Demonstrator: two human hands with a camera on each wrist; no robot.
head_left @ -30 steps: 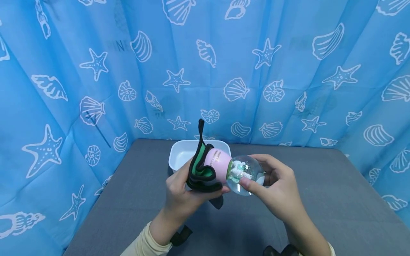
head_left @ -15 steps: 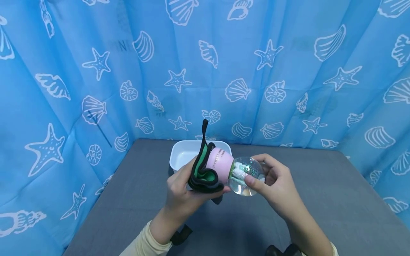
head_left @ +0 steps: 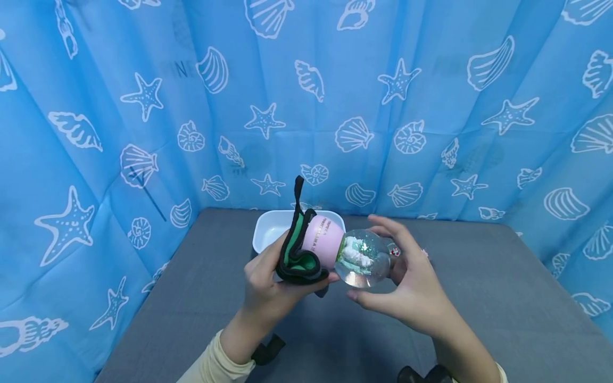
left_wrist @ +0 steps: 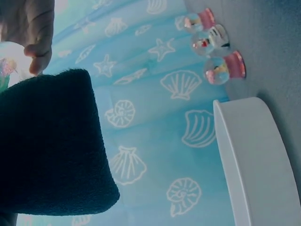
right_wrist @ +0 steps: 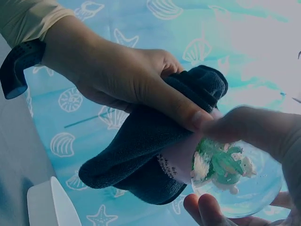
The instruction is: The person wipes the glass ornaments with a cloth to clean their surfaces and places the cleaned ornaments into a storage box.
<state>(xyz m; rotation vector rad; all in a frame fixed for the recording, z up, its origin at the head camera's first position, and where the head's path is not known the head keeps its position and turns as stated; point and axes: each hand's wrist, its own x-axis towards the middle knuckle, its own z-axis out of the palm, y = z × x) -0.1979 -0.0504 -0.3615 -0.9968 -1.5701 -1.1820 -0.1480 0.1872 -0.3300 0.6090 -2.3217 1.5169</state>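
A snow globe with a pink lettered base (head_left: 323, 243) and a clear ball (head_left: 364, 260) is held sideways above the table. White and green figures and glitter show inside the ball. My left hand (head_left: 268, 284) grips a folded dark cloth (head_left: 292, 255), green inside and black-edged, around the base. My right hand (head_left: 412, 282) is cupped around the ball, thumb below it and index finger raised above in the head view. In the right wrist view, right fingertips (right_wrist: 207, 207) are at the ball's edge and the left thumb (right_wrist: 188, 110) presses the cloth.
A white plastic box (head_left: 269, 229) stands on the grey table (head_left: 479, 298) behind the left hand. Three smaller snow globes, among them a pink-based one (left_wrist: 225, 68), stand beyond it in the left wrist view. A blue seashell curtain (head_left: 354, 175) closes off the back and sides.
The right thumb has come off the front of the ball to below it, and the right index finger has lifted. The globe and cloth have shifted slightly left and up.
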